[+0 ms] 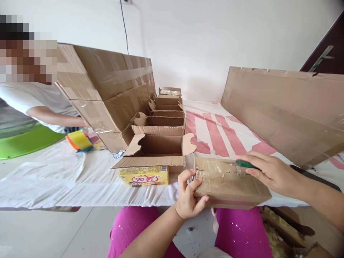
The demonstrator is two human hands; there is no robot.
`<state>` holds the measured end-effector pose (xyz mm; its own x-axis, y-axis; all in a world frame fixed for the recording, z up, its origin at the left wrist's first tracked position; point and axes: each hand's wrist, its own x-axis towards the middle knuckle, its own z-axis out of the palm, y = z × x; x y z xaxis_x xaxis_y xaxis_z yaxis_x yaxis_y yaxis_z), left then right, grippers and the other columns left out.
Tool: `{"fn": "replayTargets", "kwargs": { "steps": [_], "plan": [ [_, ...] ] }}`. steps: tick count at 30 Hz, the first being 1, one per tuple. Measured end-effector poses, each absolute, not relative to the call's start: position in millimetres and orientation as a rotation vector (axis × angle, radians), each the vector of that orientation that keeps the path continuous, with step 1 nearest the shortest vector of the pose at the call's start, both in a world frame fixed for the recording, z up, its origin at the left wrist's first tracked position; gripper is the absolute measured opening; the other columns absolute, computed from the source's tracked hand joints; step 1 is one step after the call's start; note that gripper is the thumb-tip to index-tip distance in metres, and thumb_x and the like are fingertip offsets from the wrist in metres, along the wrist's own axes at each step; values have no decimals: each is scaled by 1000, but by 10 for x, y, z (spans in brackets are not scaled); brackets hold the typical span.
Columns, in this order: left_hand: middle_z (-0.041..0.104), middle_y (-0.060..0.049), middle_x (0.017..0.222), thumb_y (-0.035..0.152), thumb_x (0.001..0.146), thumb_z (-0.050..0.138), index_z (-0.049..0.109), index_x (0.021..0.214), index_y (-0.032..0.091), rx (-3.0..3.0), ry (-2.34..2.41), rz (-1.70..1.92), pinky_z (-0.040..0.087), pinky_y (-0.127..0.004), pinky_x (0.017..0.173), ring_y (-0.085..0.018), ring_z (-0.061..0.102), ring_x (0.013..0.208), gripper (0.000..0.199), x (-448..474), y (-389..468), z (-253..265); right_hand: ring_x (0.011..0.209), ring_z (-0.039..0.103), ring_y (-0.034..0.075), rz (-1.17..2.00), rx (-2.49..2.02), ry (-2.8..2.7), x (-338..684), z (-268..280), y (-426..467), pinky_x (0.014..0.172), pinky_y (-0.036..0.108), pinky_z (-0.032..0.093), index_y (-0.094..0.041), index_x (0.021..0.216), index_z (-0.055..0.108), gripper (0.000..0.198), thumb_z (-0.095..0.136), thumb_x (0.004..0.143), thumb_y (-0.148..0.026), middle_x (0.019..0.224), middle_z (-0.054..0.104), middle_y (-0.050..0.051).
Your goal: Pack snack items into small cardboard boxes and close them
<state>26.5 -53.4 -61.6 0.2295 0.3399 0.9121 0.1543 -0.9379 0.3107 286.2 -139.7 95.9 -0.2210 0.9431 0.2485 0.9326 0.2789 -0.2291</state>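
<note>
One taped box lies at near edge of cloth-covered table, flaps down. Left hand grips its left end, fingers curled against cardboard. Right hand has fingers wrapped round green-handled tool, tip near top seam. Tape there looks ragged; how much is cut, cannot tell. Opening looks unfinished. Beyond: yellow carton, then row of cardboard boxes, several standing open, apparently done.
</note>
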Motion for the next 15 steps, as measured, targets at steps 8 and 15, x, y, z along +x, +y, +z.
{"fn": "replayTargets", "kwargs": {
  "steps": [8, 15],
  "plan": [
    [42, -14, 122, 42, 87, 52, 46, 120, 19, 2345, 472, 1822, 47, -50, 95, -29, 46, 117, 41, 268, -521, -594, 78, 68, 16, -70, -1607, -2628, 2297, 1078, -1071, 66, 27, 49, -31, 140, 46, 44, 38, 98, -23, 104, 72, 4],
    [43, -15, 121, 40, 87, 53, 47, 117, 18, 2355, 473, 1826, 46, -53, 95, -32, 45, 119, 38, 269, -526, -582, 55, 59, 12, -333, -1624, -2799, 2232, 1200, -1005, 49, 24, 29, -34, 134, 55, 43, 48, 93, -21, 74, 67, 0]
  ]
}}
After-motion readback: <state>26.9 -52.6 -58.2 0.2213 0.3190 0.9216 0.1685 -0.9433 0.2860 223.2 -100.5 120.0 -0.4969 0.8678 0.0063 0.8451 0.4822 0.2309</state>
